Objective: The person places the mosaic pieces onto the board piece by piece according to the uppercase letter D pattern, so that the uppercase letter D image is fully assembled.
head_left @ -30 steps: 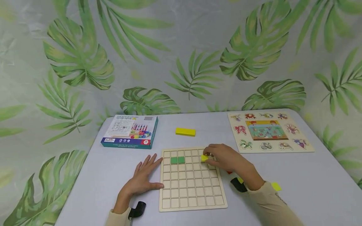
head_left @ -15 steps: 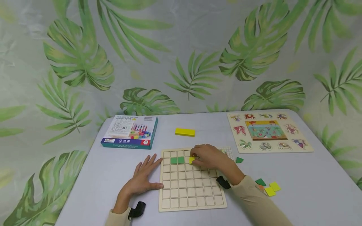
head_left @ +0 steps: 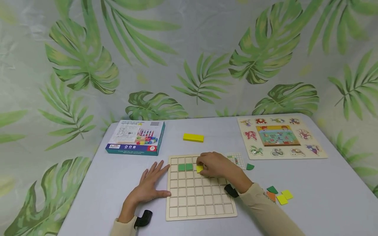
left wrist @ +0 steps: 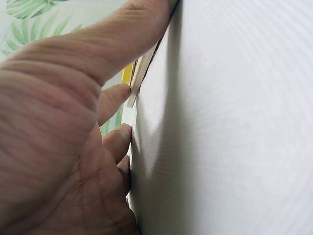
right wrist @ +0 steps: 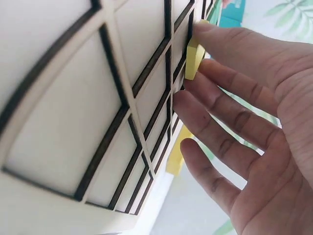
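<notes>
My right hand (head_left: pixel 217 166) pinches a small yellow square tile (head_left: pixel 199 169) over the upper middle of a pale wooden grid board (head_left: pixel 200 209). In the right wrist view, that yellow tile (right wrist: pixel 194 58) stands at a slant to the grid, with the thumb on it; whether it sits in a cell I cannot tell. Left of it, with a gap between, two green square tiles (head_left: pixel 185 167) lie side by side in the second row. My left hand (head_left: pixel 149 186) lies spread at the board's left side, its thumb and index fingertip touching the edge.
Right of the board lie a printed grid card (head_left: pixel 238 160), green rounded pieces (head_left: pixel 250 167), an orange piece (head_left: pixel 271 196) and yellow tiles (head_left: pixel 282 199). Behind are a boxed toy (head_left: pixel 134 137), a long yellow block (head_left: pixel 193 137) and a sea-animal puzzle (head_left: pixel 248 126).
My right hand has carried the yellow tile leftward across the board, then slowed near the green tiles. The card and loose pieces at the right came into view. My left hand stays put.
</notes>
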`<state>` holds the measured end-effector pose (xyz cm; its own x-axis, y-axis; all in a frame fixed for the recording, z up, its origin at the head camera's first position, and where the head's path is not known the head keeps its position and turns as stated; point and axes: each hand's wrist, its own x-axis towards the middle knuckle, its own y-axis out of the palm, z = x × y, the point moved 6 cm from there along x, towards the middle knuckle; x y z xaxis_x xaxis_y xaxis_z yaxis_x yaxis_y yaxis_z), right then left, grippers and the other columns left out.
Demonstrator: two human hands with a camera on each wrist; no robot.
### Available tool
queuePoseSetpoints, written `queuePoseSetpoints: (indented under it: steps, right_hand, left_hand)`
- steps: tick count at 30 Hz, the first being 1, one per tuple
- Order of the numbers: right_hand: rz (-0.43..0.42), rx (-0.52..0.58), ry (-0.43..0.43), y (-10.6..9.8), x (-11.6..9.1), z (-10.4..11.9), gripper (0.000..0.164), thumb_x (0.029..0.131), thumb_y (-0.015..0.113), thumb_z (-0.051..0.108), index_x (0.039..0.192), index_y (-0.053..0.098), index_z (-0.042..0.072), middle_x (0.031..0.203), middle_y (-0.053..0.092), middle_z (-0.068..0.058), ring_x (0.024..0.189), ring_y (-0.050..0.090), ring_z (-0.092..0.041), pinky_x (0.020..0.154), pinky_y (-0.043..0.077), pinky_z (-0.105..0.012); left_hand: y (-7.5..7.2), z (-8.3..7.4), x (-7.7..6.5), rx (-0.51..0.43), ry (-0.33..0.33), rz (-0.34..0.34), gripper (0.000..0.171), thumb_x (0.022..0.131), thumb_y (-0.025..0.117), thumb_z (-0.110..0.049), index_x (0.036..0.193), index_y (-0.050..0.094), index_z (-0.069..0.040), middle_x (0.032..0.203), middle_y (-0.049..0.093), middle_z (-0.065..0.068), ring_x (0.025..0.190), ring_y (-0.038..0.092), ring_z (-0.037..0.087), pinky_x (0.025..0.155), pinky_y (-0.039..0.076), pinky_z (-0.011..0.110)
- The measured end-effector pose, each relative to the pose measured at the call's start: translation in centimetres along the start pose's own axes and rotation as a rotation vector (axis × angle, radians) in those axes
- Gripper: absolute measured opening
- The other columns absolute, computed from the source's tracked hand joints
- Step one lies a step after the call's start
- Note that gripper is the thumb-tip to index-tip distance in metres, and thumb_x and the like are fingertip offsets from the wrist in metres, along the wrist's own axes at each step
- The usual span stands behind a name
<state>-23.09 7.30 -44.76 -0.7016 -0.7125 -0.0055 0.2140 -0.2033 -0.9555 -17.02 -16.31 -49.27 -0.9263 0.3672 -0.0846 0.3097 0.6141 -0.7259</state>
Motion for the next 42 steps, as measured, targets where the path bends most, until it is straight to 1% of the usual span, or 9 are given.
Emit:
queuePoseSetpoints:
  steps: [5, 9, 14, 21, 28, 34, 42]
  right_hand:
    - [-0.008, -0.030, -0.033, 0.0, 0.1, 0.2, 0.022, 0.089, 0.077, 0.026, 0.106, 0.072, 0.015, 0.099, 0.068, 0.001, 0.080, 0.061, -0.009, 0.085, 0.055, -0.037]
    - [-0.031, -0.025, -0.056, -0.1, 0.3, 0.5, 0.021, 0.090, 0.076, 0.025, 0.107, 0.072, 0.013, 0.100, 0.069, 0.000, 0.082, 0.062, -0.010, 0.083, 0.055, -0.037]
    - [-0.038, -0.021, -0.072, -0.1, 0.8, 0.7, 0.020, 0.091, 0.075, 0.023, 0.108, 0.073, 0.012, 0.102, 0.070, -0.001, 0.085, 0.064, -0.013, 0.082, 0.056, -0.035]
    - [-0.016, -0.037, -0.065, 0.4, 1.2, 0.6, 0.020, 0.091, 0.075, 0.025, 0.107, 0.073, 0.014, 0.103, 0.069, -0.001, 0.086, 0.064, -0.013, 0.080, 0.056, -0.032]
    - [-0.003, -0.021, -0.045, 0.6, 1.4, 0.4, 0.022, 0.090, 0.076, 0.024, 0.109, 0.073, 0.013, 0.105, 0.068, -0.002, 0.087, 0.064, -0.014, 0.078, 0.056, -0.030]
    - [-0.002, -0.012, -0.032, 0.5, 1.3, 0.5, 0.021, 0.090, 0.075, 0.024, 0.108, 0.074, 0.013, 0.105, 0.069, -0.001, 0.088, 0.064, -0.013, 0.079, 0.056, -0.031]
    - [-0.011, -0.026, -0.030, 0.1, 1.2, 0.4, 0.020, 0.090, 0.075, 0.021, 0.107, 0.073, 0.011, 0.101, 0.067, -0.003, 0.081, 0.062, -0.013, 0.074, 0.055, -0.030]
  left_hand:
    - [0.1, 0.0, -0.1, -0.007, -0.004, -0.004, 0.102, 0.072, 0.088, -0.041, 0.156, 0.036, -0.015, 0.168, 0.016, 0.015, 0.155, 0.001, 0.041, 0.119, -0.005, 0.065]
    - [0.2, 0.1, 0.0, 0.002, -0.019, 0.009, 0.102, 0.073, 0.088, -0.041, 0.157, 0.036, -0.016, 0.168, 0.014, 0.014, 0.156, 0.000, 0.040, 0.120, -0.005, 0.064]
    - [0.3, 0.3, 0.1, 0.008, -0.039, 0.022, 0.102, 0.073, 0.087, -0.042, 0.157, 0.035, -0.017, 0.169, 0.013, 0.011, 0.156, -0.001, 0.038, 0.121, -0.006, 0.063]
    - [0.3, 0.2, 0.0, -0.006, -0.060, 0.015, 0.102, 0.071, 0.089, -0.041, 0.156, 0.038, -0.018, 0.168, 0.016, 0.011, 0.156, 0.000, 0.037, 0.121, -0.005, 0.062]
    - [0.3, 0.2, 0.0, -0.007, -0.060, 0.013, 0.102, 0.071, 0.088, -0.042, 0.156, 0.037, -0.017, 0.168, 0.015, 0.011, 0.156, 0.000, 0.037, 0.121, -0.006, 0.062]
    - [0.3, 0.3, 0.0, 0.004, -0.054, 0.014, 0.102, 0.071, 0.088, -0.043, 0.156, 0.037, -0.018, 0.169, 0.014, 0.011, 0.156, -0.001, 0.038, 0.121, -0.006, 0.062]
    - [0.1, 0.2, 0.1, 0.012, -0.035, 0.017, 0.102, 0.073, 0.087, -0.042, 0.157, 0.035, -0.018, 0.169, 0.014, 0.011, 0.156, -0.001, 0.037, 0.121, -0.005, 0.062]
